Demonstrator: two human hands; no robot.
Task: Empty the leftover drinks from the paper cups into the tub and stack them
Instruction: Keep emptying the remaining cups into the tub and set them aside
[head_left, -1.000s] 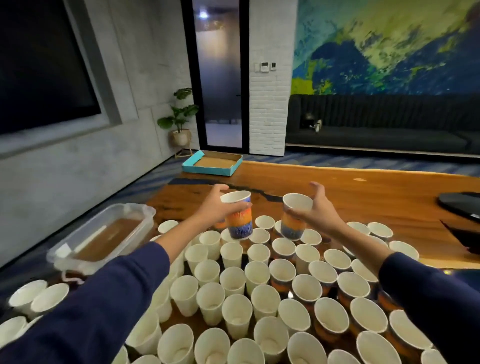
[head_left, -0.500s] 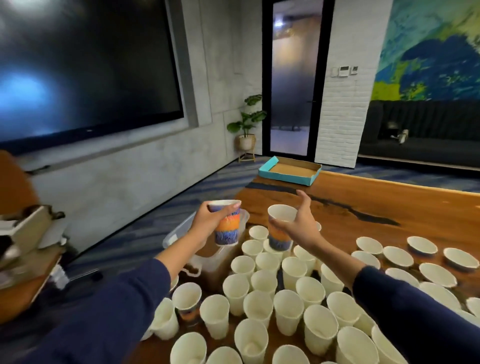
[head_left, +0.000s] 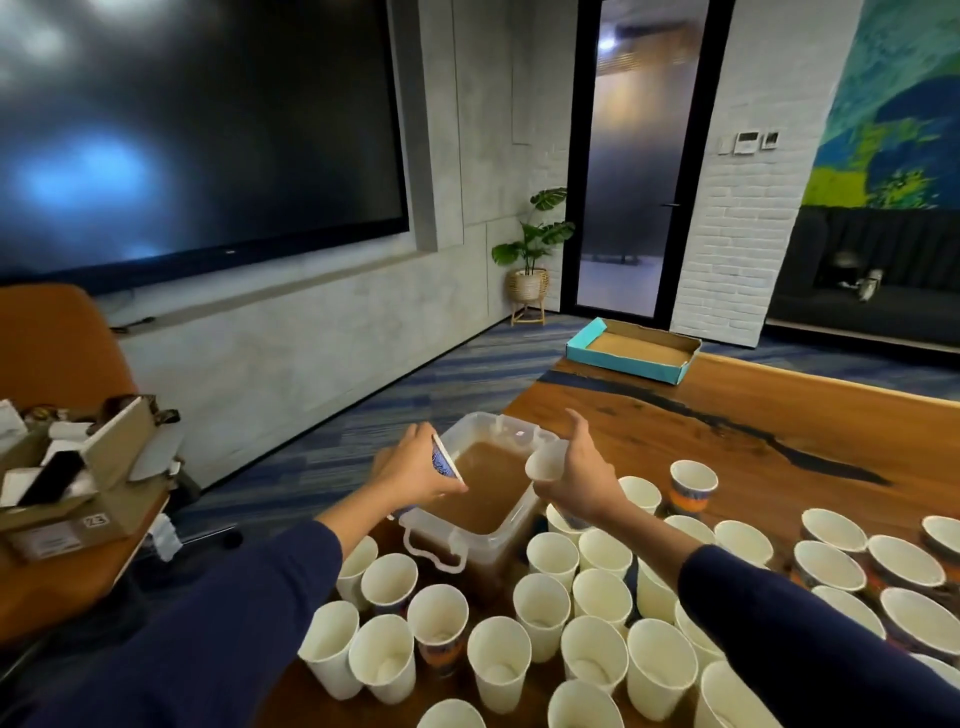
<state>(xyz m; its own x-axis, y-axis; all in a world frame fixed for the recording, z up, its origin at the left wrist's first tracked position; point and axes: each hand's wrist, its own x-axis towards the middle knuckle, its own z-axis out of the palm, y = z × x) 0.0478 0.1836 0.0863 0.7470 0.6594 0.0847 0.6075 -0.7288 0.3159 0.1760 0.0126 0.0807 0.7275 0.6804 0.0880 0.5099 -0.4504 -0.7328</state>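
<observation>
The left hand grasps a printed paper cup, blue and white on its side with a thin white rim, tipped steeply over the left edge of a translucent plastic tub with rounded corners and a moulded loop handle at its near end. The tub sits at the corner of a glossy, orange-brown wooden table with a dark resin seam running through the grain, and holds cloudy brown liquid nearly to the brim. The right hand is curled round a second white paper cup, tilted over the tub's right edge, thumb raised; this cup is blurred, its print hidden by the fingers, and whether liquid is pouring from either cup cannot be made out.

Near the tub stand many upright paper cups, smooth matte white inside, tapered, packed close; most show only their mouths, so their contents are hard to judge, and several are cut off by the lower and right edges or hidden under the dark blue sleeves. One printed cup stands apart, orange and blue bands visible.

At the table's far end lies a shallow teal cardboard box lid with a brown interior
</observation>
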